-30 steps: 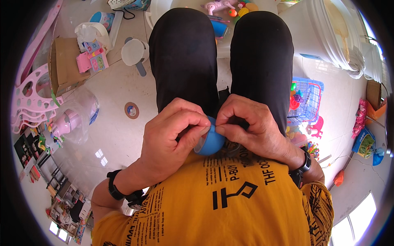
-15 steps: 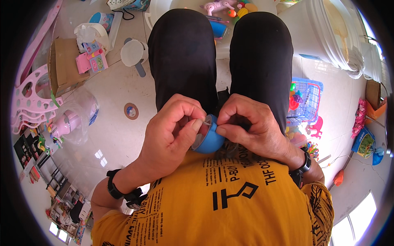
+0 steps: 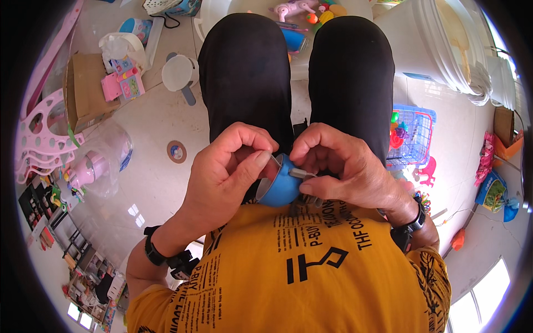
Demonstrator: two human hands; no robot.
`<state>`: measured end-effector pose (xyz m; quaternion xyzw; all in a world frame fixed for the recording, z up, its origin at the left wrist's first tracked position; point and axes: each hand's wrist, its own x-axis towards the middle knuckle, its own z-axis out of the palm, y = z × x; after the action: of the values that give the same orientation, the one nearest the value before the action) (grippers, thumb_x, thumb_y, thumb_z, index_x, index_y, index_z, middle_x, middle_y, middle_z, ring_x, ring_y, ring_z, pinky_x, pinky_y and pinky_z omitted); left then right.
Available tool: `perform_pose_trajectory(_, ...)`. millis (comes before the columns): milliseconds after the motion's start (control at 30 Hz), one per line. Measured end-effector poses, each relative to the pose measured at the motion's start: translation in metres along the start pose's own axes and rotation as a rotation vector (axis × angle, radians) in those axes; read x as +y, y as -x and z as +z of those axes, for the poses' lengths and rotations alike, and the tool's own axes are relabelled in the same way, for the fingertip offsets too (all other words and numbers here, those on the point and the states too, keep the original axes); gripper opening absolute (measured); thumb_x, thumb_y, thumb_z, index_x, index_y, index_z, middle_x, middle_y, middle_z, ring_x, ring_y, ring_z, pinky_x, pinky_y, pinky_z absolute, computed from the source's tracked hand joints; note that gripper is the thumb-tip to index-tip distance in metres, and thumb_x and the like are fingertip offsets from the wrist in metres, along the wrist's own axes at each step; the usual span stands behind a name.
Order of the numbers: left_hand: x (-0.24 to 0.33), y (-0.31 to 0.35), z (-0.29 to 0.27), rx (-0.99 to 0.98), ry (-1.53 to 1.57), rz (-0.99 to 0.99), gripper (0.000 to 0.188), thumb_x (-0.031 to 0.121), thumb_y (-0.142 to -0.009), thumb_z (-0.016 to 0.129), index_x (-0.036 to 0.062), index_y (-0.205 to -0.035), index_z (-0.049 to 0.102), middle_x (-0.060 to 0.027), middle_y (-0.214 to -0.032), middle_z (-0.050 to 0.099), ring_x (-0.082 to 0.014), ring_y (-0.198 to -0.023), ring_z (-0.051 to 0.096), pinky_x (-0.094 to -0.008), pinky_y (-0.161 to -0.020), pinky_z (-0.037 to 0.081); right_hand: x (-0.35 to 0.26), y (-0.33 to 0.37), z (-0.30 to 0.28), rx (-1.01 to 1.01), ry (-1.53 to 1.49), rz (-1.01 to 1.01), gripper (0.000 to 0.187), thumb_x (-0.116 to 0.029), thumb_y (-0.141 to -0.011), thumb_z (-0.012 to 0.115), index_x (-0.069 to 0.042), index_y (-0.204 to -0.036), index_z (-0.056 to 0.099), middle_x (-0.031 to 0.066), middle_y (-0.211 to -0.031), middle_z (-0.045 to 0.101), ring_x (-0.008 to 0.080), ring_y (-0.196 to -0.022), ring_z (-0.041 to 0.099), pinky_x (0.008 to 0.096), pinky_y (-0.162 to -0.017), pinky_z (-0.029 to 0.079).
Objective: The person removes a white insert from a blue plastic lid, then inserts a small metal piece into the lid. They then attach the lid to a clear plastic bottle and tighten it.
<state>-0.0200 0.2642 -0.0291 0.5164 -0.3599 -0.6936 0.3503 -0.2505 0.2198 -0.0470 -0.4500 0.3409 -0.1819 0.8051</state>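
Above my lap is a small blue cup-shaped piece [image 3: 282, 188], tilted with its mouth toward my left hand. My left hand [image 3: 230, 172] pinches a thin pale cord between thumb and index finger at the mouth of the blue piece. On the other side, a small grey tab [image 3: 298, 173] with a thin whitish cord sticks out against the blue wall. My right hand [image 3: 341, 166] is beside it with curled fingers, thumb and index finger apart around the tab. Part of the blue piece's inside is hidden by my left fingers.
A blue-and-red basket [image 3: 433, 119] with bright toys stands to the right, near white buckets [image 3: 427, 44]. A brown disc [image 3: 176, 151] and a white strainer-like scoop [image 3: 177, 72] lie on the floor at left. A cardboard box [image 3: 86, 83] stands farther left. A whitish basin [image 3: 244, 6] holds toys beyond my knees.
My right thumb and index finger have spread apart, and the grey tab now shows between them. The left hand still pinches near the mouth, and the blue piece has turned slightly.
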Motion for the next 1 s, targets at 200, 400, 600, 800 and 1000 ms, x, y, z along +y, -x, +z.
perform_pose_trajectory(200,0.003,-0.004,0.005,0.014,-0.044,0.039,0.008,0.005,-0.103,0.055,-0.001,-0.108,0.056,-0.0135,-0.116,0.061,-0.0132,-0.088,0.066,-0.0281,-0.082,0.057,-0.004,-0.003,-0.003,0.082,0.014,-0.085,0.021,0.009,-0.091,0.063,0.0,-0.11,0.061,0.0027,-0.104,0.06,0.0093,-0.098,0.063,0.0243,-0.086,0.052)
perform_pose_trajectory(400,0.005,-0.012,0.004,-0.043,-0.15,0.139,0.006,0.001,-0.101,0.056,-0.0008,-0.107,0.056,-0.0137,-0.113,0.061,-0.0126,-0.083,0.064,-0.0254,-0.075,0.054,-0.007,-0.003,-0.001,0.142,-0.154,-0.048,0.024,0.007,-0.092,0.063,0.0,-0.114,0.06,0.0048,-0.1,0.062,0.0102,-0.085,0.063,0.0244,-0.078,0.054)
perform_pose_trajectory(600,0.005,-0.018,0.005,-0.069,-0.225,0.215,0.007,-0.003,-0.1,0.056,-0.0017,-0.106,0.058,-0.0127,-0.111,0.06,-0.0121,-0.081,0.063,-0.0243,-0.071,0.053,-0.013,-0.007,0.0,0.149,-0.302,0.107,0.025,-0.005,-0.092,0.07,-0.001,-0.114,0.061,0.0023,-0.091,0.066,0.0055,-0.071,0.061,0.0217,-0.064,0.052)
perform_pose_trajectory(800,0.002,-0.019,0.008,-0.014,-0.247,0.292,0.007,-0.005,-0.097,0.06,-0.0018,-0.102,0.064,-0.0085,-0.106,0.06,-0.0115,-0.076,0.067,-0.0226,-0.067,0.053,-0.023,-0.008,0.0,0.114,-0.215,0.24,0.017,-0.01,-0.092,0.071,0.001,-0.104,0.067,0.0005,-0.081,0.065,0.0049,-0.067,0.059,0.0205,-0.057,0.05)
perform_pose_trajectory(1000,0.0,-0.02,0.006,-0.062,-0.257,0.301,0.008,-0.004,-0.097,0.06,-0.0021,-0.103,0.064,-0.0084,-0.105,0.06,-0.0112,-0.081,0.067,-0.023,-0.07,0.053,-0.015,-0.01,0.004,0.107,-0.168,0.184,0.013,-0.013,-0.094,0.069,-0.002,-0.102,0.068,-0.0017,-0.075,0.062,0.0028,-0.064,0.056,0.0185,-0.053,0.046)
